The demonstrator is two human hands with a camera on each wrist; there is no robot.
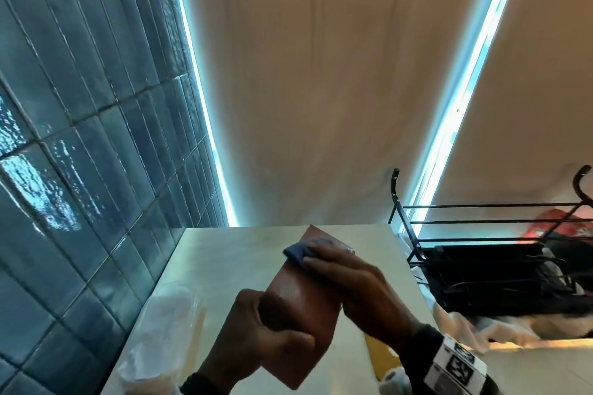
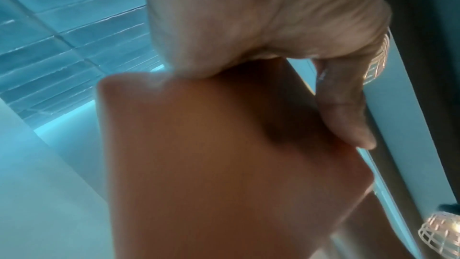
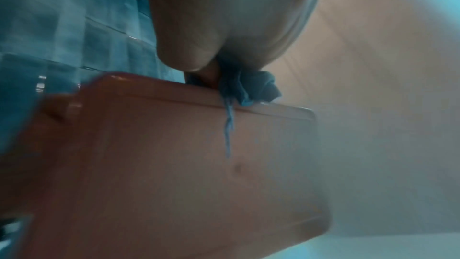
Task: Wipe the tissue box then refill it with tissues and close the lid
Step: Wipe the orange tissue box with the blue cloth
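One bench (image 1: 224, 253), pale, wall tiles to its left. One black rack (image 1: 481, 253) at right. One box (image 1: 301, 308), brown, held tilted above the bench, near centre. One tissue pack (image 1: 167, 324) lies near left, in clear wrap. Two hands: left hand (image 1: 266, 333) grips the box's near end, fingers curled round it; right hand (image 1: 349, 279) pinches one blue cloth (image 1: 296, 252) against the far end.

Risks, judged: single-end grip may let the box twist or drop under wiping pressure; the cloth's loose thread could snag on the rim.
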